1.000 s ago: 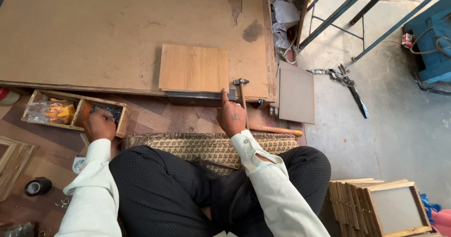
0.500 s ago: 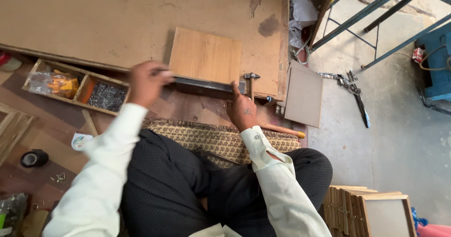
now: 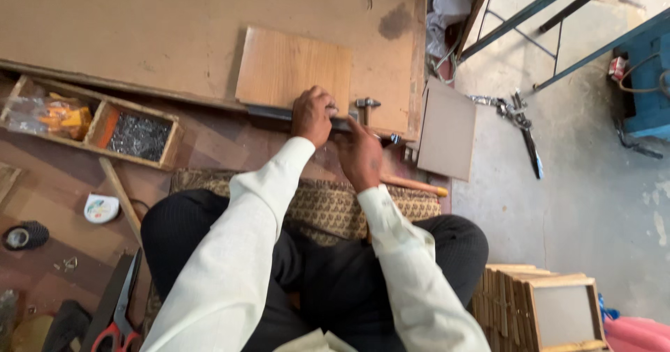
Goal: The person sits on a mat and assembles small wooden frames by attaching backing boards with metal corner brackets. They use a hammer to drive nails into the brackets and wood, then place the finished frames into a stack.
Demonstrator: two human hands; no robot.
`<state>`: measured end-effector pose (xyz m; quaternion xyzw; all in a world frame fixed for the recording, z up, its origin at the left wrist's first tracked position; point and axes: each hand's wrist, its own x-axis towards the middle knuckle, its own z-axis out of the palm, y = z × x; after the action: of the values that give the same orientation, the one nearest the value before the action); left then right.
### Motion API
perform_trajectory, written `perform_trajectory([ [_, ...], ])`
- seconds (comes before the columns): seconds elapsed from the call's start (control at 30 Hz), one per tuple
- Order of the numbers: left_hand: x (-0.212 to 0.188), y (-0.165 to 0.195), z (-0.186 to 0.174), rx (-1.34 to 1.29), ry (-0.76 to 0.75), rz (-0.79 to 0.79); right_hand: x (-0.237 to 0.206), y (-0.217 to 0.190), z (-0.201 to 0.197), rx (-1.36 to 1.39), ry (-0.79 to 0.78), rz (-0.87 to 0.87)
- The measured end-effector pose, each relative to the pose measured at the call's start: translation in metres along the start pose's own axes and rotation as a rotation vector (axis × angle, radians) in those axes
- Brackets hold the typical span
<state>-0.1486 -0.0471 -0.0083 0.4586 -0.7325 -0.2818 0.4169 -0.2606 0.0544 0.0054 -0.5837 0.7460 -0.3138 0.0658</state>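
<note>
Both hands — left hand point(image 3: 312, 114) and right hand point(image 3: 361, 153) — clamp the dark strip point(image 3: 269, 112) at the plywood panel's point(image 3: 293, 66) near edge — a slip could pinch fingers beside the hammer point(image 3: 366, 104).

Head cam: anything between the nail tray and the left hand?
Only bare reddish floor between the nail tray and left hand, head view.

1. A small rectangular light-brown wooden panel point(image 3: 293, 69) lies flat at upper centre of the frame, on top of a much larger board.
2. A narrow dark metal strip point(image 3: 269, 112) runs along the panel's near edge, level with it; its right part is hidden under the hands.
3. A hammer with a metal head point(image 3: 366, 103) lies just right of the panel, its wooden handle reaching toward centre right.
</note>
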Motion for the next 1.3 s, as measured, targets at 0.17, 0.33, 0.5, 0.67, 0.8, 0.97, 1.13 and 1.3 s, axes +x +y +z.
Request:
perform_trajectory([
  [0.17,0.001,-0.004,0.005,0.035,0.034,0.014,-0.043,0.027,-0.016,0.285,0.191,0.504],
  [0.33,-0.001,-0.004,0.004,0.049,-0.007,-0.009,-0.076,0.017,-0.036,0.979,-0.124,0.879],
  [0.5,0.003,-0.005,-0.001,0.028,-0.071,-0.023,-0.086,-0.015,-0.063,1.303,-0.279,0.901],
  [0.67,0.003,-0.004,-0.001,0.057,-0.053,-0.047,-0.127,-0.040,-0.063,0.777,-0.095,0.644],
  [0.8,0.002,-0.003,0.001,0.064,-0.046,-0.075,-0.138,-0.043,-0.058,0.511,-0.066,0.552],
  [0.97,0.002,-0.002,0.001,0.045,-0.031,-0.073,-0.138,-0.042,-0.053,0.288,0.067,0.387],
  [1.13,0.001,-0.004,0.000,0.019,-0.056,-0.107,-0.138,-0.038,-0.054,0.313,0.060,0.481],
  [1.3,0.000,-0.002,-0.002,0.048,-0.007,-0.070,-0.142,-0.041,-0.059,0.323,0.170,0.289],
])
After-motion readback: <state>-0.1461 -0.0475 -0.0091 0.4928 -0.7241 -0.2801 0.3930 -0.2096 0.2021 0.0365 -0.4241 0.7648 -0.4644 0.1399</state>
